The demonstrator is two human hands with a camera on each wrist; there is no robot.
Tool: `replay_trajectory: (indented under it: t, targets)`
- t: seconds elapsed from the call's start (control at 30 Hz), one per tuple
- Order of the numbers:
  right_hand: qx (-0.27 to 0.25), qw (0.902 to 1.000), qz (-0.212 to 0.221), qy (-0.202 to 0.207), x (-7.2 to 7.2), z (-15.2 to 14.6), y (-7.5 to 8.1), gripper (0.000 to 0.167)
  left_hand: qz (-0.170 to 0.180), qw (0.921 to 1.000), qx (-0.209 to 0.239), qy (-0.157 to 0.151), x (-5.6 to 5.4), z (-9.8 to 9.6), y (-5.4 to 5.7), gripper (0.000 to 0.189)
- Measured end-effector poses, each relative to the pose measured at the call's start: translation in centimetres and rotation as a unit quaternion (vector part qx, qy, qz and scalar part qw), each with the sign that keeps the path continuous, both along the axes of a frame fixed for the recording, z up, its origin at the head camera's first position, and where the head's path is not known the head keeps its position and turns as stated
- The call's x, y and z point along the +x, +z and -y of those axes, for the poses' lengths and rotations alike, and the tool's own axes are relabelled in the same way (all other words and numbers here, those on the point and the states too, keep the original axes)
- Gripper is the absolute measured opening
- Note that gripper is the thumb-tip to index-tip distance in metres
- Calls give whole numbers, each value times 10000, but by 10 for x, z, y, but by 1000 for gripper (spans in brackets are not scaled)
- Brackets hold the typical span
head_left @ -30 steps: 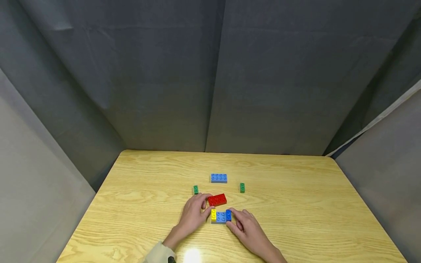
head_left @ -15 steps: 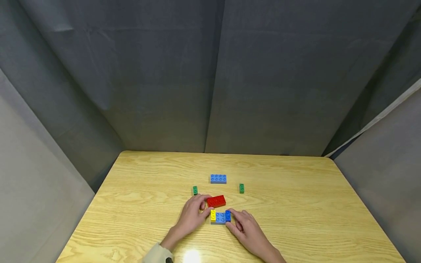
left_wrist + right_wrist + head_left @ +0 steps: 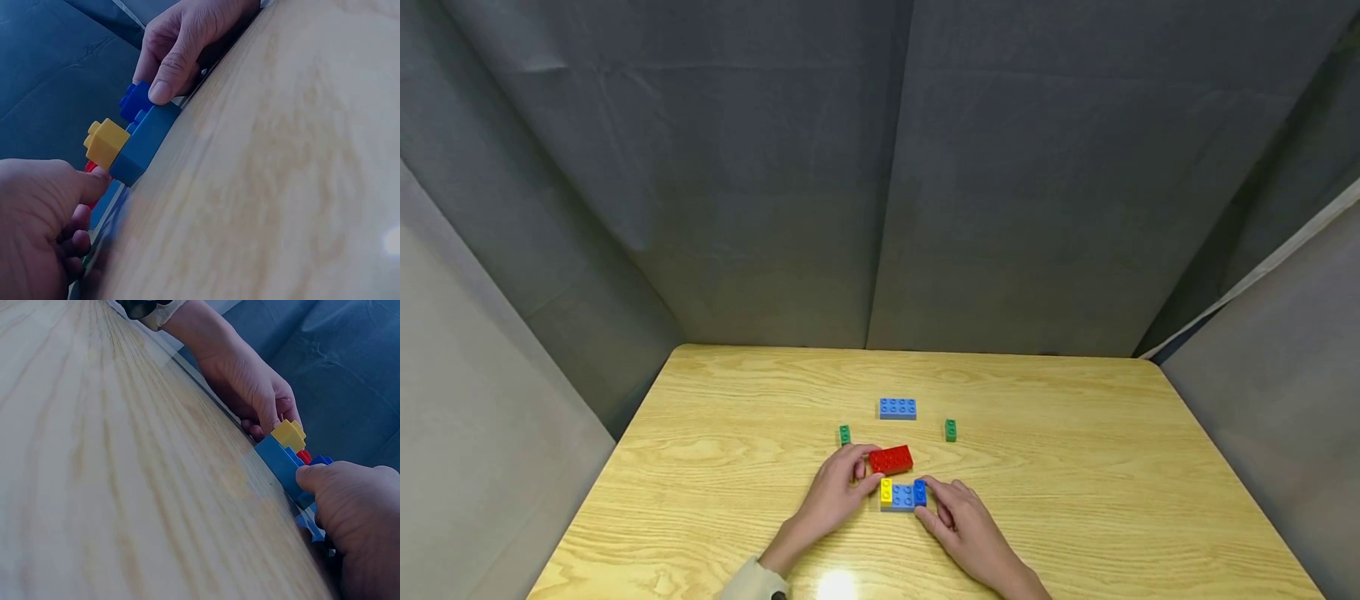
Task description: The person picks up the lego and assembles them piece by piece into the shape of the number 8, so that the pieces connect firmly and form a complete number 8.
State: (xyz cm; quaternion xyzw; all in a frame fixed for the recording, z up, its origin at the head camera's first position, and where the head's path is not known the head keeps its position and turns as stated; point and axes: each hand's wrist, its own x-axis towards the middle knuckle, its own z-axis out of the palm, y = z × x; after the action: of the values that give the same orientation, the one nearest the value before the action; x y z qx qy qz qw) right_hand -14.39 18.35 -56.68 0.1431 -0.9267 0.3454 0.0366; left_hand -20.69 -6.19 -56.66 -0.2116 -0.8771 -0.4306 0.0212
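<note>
Three blue bricks (image 3: 920, 492) (image 3: 902, 497) (image 3: 898, 408), two green (image 3: 845, 435) (image 3: 951, 430), one red (image 3: 891, 460), one yellow (image 3: 886, 492) share one table (image 3: 1075, 467).

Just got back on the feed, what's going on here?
A person's left hand holds a red brick by its left end. Their right hand grips the right end of a light blue brick, which carries a yellow brick on its left and a dark blue brick on its right. Farther back lie another light blue brick, a left green brick and a right green brick.

Red brick (image 3: 91, 166) part. hidden (L-wrist cam)
</note>
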Motion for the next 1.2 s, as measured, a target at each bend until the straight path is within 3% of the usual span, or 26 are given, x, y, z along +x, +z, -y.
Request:
replay_trajectory:
  t: [1.2]
  targets:
    - [15, 10000, 33, 41, 0, -1, 0, 52, 454, 9977, 404, -311, 8, 5, 30, 41]
